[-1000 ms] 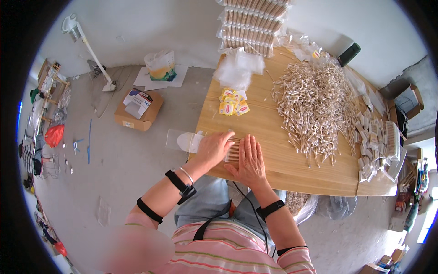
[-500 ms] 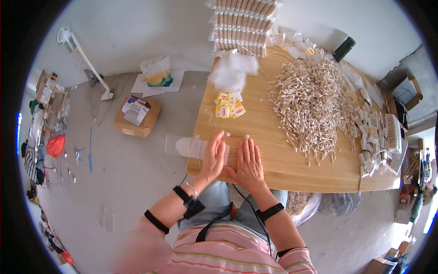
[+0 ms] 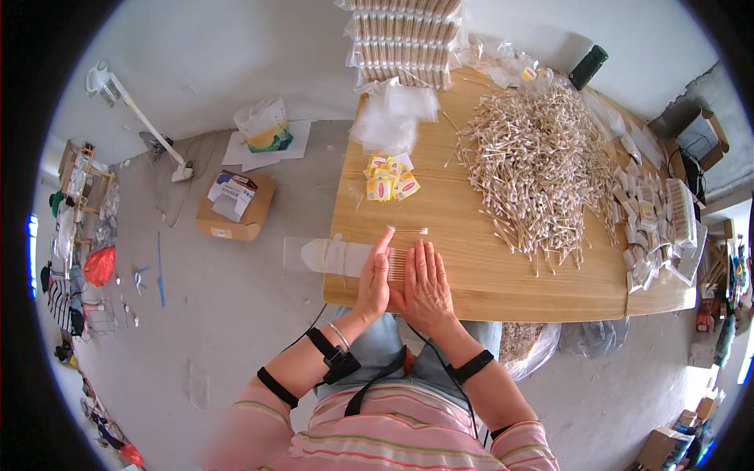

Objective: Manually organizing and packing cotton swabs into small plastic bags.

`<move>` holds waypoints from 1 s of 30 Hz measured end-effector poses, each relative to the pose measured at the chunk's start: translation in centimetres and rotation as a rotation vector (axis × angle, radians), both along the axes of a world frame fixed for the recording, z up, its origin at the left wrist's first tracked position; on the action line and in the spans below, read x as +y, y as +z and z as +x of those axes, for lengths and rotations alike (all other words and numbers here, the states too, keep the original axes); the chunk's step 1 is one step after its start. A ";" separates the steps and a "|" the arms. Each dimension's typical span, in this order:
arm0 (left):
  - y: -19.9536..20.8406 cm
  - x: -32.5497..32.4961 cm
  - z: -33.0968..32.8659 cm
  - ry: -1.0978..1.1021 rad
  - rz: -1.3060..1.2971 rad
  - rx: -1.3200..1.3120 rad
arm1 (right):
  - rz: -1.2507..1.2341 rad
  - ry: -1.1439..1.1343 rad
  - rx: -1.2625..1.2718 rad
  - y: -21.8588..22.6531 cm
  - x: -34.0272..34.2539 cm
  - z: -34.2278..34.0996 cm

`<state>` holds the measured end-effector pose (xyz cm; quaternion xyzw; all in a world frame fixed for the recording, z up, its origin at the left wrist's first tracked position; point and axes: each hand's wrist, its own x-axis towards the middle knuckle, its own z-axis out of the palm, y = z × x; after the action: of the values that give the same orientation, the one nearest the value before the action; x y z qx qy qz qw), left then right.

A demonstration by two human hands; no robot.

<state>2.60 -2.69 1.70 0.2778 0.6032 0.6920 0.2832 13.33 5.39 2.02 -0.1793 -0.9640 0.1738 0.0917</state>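
A flat row of cotton swabs (image 3: 398, 265) lies on the near left part of the table, between my hands. My left hand (image 3: 375, 276) stands on its edge at the row's left end, fingers straight. My right hand (image 3: 425, 284) rests flat at the right end, fingers stretched out side by side. Left of my left hand, a white round-ended strip (image 3: 339, 257) lies on a clear plastic sheet (image 3: 294, 256) that juts past the table edge. A few loose swabs (image 3: 408, 230) lie just beyond my fingertips.
A big heap of swabs (image 3: 542, 165) covers the table's right half, with packed swabs (image 3: 648, 220) farther right. Yellow-and-white labels (image 3: 391, 180), clear bags (image 3: 386, 118) and stacked swab packs (image 3: 404, 43) stand beyond my hands. A cardboard box (image 3: 255, 210) sits on the floor at left.
My hands stay at the two ends of the swab row, with the left hand tilted slightly more upright. The view has shifted a little; the loose swabs show more fully.
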 end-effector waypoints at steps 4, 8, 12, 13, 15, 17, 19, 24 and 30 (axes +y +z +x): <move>-0.6 0.3 -0.9 0.070 -0.050 0.043 | 0.013 -0.014 -0.014 0.1 -0.2 -0.4; -0.6 0.5 -1.1 -0.046 -0.069 0.031 | 0.008 -0.032 -0.035 0.0 -0.4 -0.6; -0.4 0.4 -0.7 -0.053 -0.033 0.000 | -0.017 -0.112 -0.023 -0.6 -1.0 -1.4; -0.4 0.2 -0.7 -0.045 -0.019 0.009 | -0.019 -0.115 -0.023 -0.8 -1.2 -1.7; -0.5 0.4 -0.9 -0.029 -0.018 0.001 | 0.011 -0.139 -0.010 -1.0 -1.6 -2.1; -0.5 0.6 -1.1 -0.012 -0.015 -0.007 | 0.015 -0.153 -0.007 -1.1 -1.7 -2.3; -0.3 0.7 -1.2 -0.026 -0.027 -0.008 | 0.019 -0.166 -0.001 -1.1 -1.8 -2.3; -0.1 -0.8 -1.0 -0.015 -0.070 0.074 | -0.091 -0.102 -0.015 -0.7 -2.5 -1.8; -0.2 -0.4 -2.2 0.064 -0.093 0.094 | -0.035 -0.132 -0.028 -1.0 -2.9 -3.8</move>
<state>0.40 -3.10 1.45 0.2768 0.6558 0.6583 0.2448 9.57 2.47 1.00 -0.2462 -0.9481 0.1816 0.0863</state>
